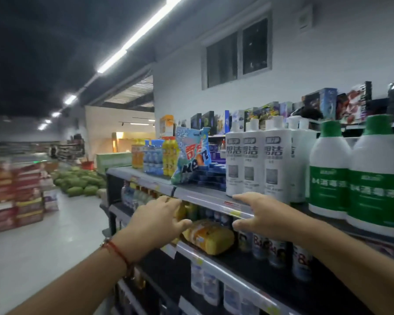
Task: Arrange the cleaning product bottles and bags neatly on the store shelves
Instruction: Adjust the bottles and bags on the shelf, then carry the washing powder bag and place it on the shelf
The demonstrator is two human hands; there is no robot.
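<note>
Head view: a person reaches both bare hands toward a dark store shelf unit point(205, 195) stocked with cleaning products. The left hand point(162, 220), a red cord bracelet point(115, 250) at its wrist, stretches forward with fingers straight and spread, holding nothing, in front of a yellow bag point(208, 237) lying on its side on the second shelf; whether it touches the bag cannot be told. The right hand point(259, 215) is likewise open, index finger extended along the top shelf's front edge near the foot of the white bottles point(257, 164), thumb below the price rail.

On the top shelf, a blue detergent bag point(191, 159) leans upright against stacked blue boxes point(210, 176), just left of the row of white bottles. To the right stand two larger white jugs with green caps and green labels point(355, 176). Farther left along the shelf are yellow and blue bottles point(156, 156). Small labelled bottles point(268, 248) line the second shelf beside the yellow bag. In the blurred background, green watermelons point(80, 183) are piled on the floor.
</note>
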